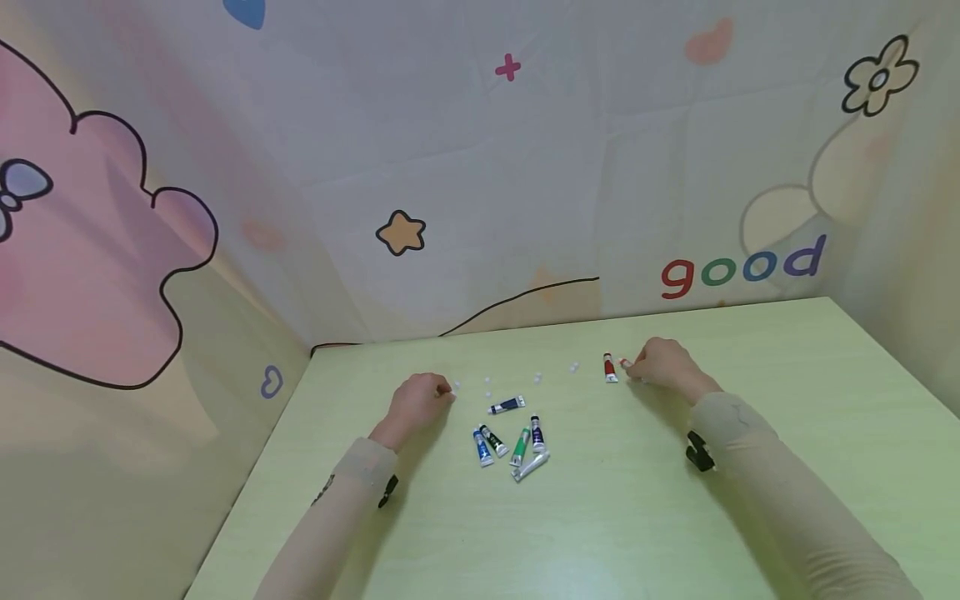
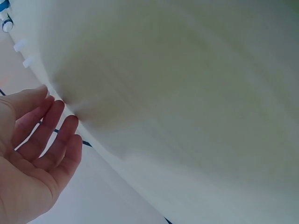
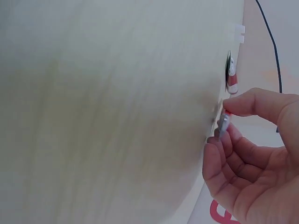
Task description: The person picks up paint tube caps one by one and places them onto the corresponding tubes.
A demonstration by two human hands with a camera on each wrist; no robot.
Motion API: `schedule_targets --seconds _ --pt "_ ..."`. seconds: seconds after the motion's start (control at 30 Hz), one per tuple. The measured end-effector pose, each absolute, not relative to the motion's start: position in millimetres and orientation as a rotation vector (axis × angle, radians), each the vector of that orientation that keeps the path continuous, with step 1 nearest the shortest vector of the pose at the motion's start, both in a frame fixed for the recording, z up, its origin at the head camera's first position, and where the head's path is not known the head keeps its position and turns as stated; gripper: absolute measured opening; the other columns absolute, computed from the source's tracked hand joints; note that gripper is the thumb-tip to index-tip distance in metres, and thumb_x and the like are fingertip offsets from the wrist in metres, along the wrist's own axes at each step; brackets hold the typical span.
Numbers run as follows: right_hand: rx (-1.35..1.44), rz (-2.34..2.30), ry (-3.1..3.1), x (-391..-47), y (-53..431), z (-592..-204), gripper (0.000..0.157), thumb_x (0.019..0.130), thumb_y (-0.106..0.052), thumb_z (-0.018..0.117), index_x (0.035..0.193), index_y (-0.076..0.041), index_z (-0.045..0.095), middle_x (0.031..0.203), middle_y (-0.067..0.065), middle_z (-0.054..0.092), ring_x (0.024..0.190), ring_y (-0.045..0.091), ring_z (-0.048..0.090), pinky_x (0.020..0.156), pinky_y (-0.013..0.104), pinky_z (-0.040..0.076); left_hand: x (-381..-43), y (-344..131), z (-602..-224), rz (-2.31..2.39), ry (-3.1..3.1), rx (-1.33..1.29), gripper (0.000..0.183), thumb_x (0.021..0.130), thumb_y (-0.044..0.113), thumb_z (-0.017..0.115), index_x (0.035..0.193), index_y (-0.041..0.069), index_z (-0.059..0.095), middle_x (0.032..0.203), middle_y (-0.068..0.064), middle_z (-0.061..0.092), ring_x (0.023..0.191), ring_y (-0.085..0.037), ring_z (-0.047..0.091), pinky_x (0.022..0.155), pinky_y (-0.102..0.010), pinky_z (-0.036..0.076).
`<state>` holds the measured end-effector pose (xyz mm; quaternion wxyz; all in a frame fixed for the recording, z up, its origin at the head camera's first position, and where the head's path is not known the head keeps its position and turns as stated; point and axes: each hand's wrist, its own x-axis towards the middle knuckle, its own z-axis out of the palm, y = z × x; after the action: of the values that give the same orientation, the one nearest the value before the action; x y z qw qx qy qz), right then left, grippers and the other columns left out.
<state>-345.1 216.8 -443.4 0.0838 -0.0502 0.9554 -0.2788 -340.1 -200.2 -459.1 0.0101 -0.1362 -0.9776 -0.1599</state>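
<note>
My left hand reaches to the far left of the table; its thumb and index fingertip pinch what looks like a small white piece, mostly hidden. More small white pieces lie in a loose row to its right. At the far right, my right hand pinches a small paint tube, silvery with an orange-red end, at the tabletop. Just left of that hand lies a red paint tube.
Mid-table lie a dark blue tube, a blue tube, a dark green tube, a green tube, a purple-blue tube and a silver tube. A printed curtain hangs behind the table.
</note>
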Motion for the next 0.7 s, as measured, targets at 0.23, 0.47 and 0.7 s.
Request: schedule_targets --seconds 0.23,0.47,0.7 --pt "-0.103 -0.909 2.865 -335 228 -434 0.03 0.095 -0.023 0.064 0.101 0.006 0.07 0.088 0.012 0.066 0.081 0.027 0.056 0.07 0.037 0.047 -342 -203 -456 -0.624 -2.992 -0.429 0.016 0.098 0.018 0.068 0.105 0.004 0.074 0.101 -0.008 0.073 0.089 -0.022 0.067 0.081 -0.04 0.054" --pt "-0.223 -0.991 2.982 -330 240 -417 0.028 0.093 -0.021 0.066 0.104 0.005 0.068 0.093 0.015 0.067 0.081 0.028 0.057 0.069 0.037 0.047 -341 -200 -430 -0.647 -2.902 -0.514 0.018 0.098 0.019 0.068 0.105 0.003 0.073 0.099 -0.008 0.073 0.087 -0.023 0.068 0.077 -0.039 0.055" --pt "-0.397 -1.016 3.082 -317 246 -383 0.026 0.092 -0.016 0.068 0.107 0.004 0.068 0.092 0.013 0.066 0.078 0.026 0.055 0.065 0.034 0.046 -332 -197 -385 -0.602 -2.83 -0.571 0.02 0.099 0.024 0.067 0.107 0.007 0.073 0.101 -0.006 0.072 0.087 -0.022 0.065 0.076 -0.04 0.054"
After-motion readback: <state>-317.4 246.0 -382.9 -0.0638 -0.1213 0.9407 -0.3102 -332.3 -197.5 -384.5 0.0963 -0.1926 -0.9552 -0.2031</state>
